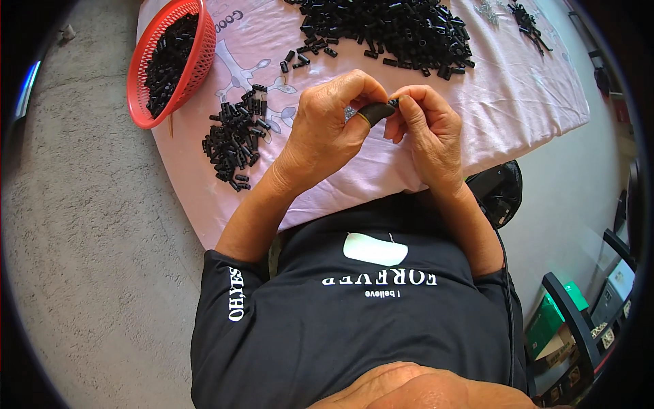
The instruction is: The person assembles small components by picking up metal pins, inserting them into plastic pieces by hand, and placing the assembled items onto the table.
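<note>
My left hand [323, 123] and my right hand [434, 133] meet over the near part of the table, fingertips almost together. A black finger cover [377, 112] with a yellow edge sits on my left thumb. Between the fingertips is a small black cylindrical piece [394, 102], pinched from both sides and mostly hidden. Something small and silvery [349, 113] shows inside the curl of my left fingers; its kind cannot be made out. Left of my left hand lies a loose pile of short black cylindrical pieces [235, 140].
A large heap of black tubular pieces [388, 31] covers the table's far middle. A red mesh basket [202, 65] of black pieces stands far left. Silvery bits [488, 12] and a black cluster [528, 26] lie far right. The pink tablecloth [504, 112] hangs over the edge.
</note>
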Demonstrator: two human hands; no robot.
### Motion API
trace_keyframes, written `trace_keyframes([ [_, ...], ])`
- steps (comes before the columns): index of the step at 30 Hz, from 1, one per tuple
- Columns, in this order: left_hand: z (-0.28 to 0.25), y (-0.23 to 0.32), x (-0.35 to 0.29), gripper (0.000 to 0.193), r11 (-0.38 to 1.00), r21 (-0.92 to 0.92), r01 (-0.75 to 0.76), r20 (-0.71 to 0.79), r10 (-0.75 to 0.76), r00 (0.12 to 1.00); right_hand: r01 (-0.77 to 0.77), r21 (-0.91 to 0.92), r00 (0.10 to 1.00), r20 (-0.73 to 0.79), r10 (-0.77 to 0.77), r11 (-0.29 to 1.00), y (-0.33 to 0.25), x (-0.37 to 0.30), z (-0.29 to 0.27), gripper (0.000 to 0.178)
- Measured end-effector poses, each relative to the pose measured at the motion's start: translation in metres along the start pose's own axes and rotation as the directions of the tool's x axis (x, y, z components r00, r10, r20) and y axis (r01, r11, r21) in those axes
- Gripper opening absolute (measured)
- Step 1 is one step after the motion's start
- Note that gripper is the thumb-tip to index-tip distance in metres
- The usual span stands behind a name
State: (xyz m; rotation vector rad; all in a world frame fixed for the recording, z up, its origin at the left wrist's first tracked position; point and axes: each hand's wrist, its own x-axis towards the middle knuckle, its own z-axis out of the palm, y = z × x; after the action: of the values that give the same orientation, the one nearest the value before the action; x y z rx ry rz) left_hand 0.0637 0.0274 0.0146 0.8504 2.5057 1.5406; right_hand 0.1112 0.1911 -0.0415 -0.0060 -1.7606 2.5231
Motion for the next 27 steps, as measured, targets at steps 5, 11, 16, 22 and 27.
trace_keyframes([
  [5, -0.001, -0.008, -0.001, 0.014, 0.997, -0.049, 0.062, 0.057, -0.059, 0.997, -0.024, 0.019, 0.999, 0.047, 0.023, 1.0, -0.002, -0.001, -0.004, 0.016],
  [11, -0.015, -0.015, 0.021, 0.011, 0.992, -0.063, 0.11, 0.18, -0.097, 0.979, -0.039, 0.125, 0.999, -0.013, 0.04, 0.991, 0.0, -0.001, -0.003, 0.015],
  [16, -0.01, -0.041, 0.048, 0.029, 0.913, 0.395, -0.102, 0.003, 0.11, 0.994, -0.017, 0.196, 0.999, -0.038, 0.025, 0.981, 0.002, 0.0, -0.003, 0.014],
  [22, 0.002, -0.049, 0.057, 0.031, 0.833, 0.541, -0.119, 0.014, 0.133, 0.991, -0.034, 0.154, 0.999, -0.032, 0.039, 0.988, 0.003, -0.001, -0.003, 0.016],
  [27, 0.008, -0.044, 0.063, 0.026, 0.837, 0.533, -0.124, -0.017, 0.157, 0.987, -0.027, 0.188, 0.999, -0.027, 0.033, 0.982, 0.004, -0.001, -0.004, 0.015],
])
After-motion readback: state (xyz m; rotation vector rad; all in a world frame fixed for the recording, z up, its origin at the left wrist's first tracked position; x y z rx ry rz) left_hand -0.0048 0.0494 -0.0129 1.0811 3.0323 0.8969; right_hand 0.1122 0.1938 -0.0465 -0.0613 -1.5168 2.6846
